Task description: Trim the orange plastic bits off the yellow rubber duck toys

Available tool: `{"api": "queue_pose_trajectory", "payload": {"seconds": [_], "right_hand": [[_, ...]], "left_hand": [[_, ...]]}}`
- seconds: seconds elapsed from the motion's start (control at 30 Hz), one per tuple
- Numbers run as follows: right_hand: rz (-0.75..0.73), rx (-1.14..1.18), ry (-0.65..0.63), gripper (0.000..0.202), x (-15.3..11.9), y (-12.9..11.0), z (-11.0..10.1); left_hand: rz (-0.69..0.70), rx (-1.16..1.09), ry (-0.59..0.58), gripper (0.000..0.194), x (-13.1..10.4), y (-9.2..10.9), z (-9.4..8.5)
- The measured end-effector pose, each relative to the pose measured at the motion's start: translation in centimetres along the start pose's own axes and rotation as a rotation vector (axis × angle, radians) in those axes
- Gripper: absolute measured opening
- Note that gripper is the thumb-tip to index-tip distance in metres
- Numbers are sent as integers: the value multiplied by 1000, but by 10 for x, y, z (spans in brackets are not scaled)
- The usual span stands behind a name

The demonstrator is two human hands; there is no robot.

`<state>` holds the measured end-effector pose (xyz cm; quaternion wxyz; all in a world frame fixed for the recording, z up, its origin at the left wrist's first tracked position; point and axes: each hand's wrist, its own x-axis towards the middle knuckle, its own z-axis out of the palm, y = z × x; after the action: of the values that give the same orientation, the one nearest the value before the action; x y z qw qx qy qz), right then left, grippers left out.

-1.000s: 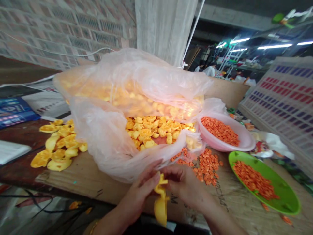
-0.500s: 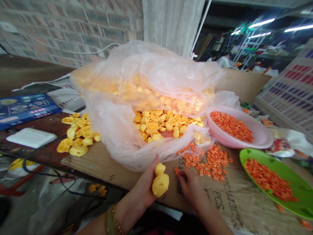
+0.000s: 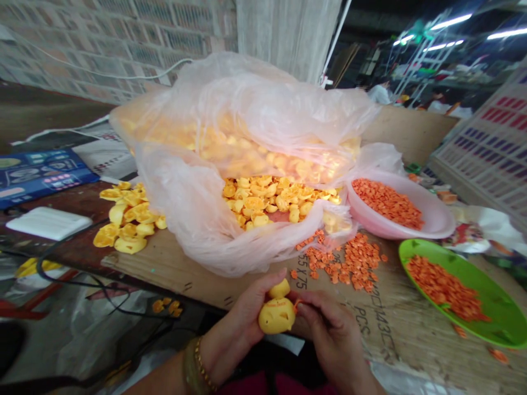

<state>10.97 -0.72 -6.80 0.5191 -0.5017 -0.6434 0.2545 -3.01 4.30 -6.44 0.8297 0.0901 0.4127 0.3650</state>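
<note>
My left hand (image 3: pixel 252 307) is closed around yellow plastic shell pieces: a rounded shell (image 3: pixel 276 316) with small holes, and a smaller yellow piece (image 3: pixel 280 288) just above it. Pinched in the fingers of my right hand (image 3: pixel 334 329) is a small orange plastic piece (image 3: pixel 297 305), right beside the shell's right side; whether it touches the shell I cannot tell. Flat orange pieces (image 3: pixel 362 260) lie loose on the cardboard beyond my right hand. An open plastic bag (image 3: pixel 197 241) full of yellow shells (image 3: pixel 255 203) stands in front of both hands.
At right are a pink bowl (image 3: pixel 438 219) and a green tray (image 3: pixel 500 312), both holding orange pieces. A pile of yellow shells (image 3: pixel 127 219), a white flat box (image 3: pixel 48 223) and a blue printed sheet (image 3: pixel 41 175) lie left. A plastic crate (image 3: pixel 489 137) stands far right.
My right hand has lifted an orange piece off the cardboard and brought it left to the yellow shell. The shell in my left hand has turned, showing its holes.
</note>
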Motion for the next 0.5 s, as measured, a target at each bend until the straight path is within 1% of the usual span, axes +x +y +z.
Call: {"api": "queue_pose_trajectory", "payload": {"seconds": [0.1, 0.27, 0.43, 0.5], "right_hand": [[-27, 17, 51, 19, -2, -2, -2], [-44, -26, -18, 16, -2, -4, -2], [-122, -138, -28, 15, -7, 0, -1], [-137, -162, -32, 16, -11, 1, 1]], "left_hand": [[31, 73, 53, 22, 1, -2, 2], [11, 95, 126, 19, 1, -2, 6], [11, 80, 116, 22, 3, -2, 3], [1, 81, 76, 21, 5, -2, 2]]}}
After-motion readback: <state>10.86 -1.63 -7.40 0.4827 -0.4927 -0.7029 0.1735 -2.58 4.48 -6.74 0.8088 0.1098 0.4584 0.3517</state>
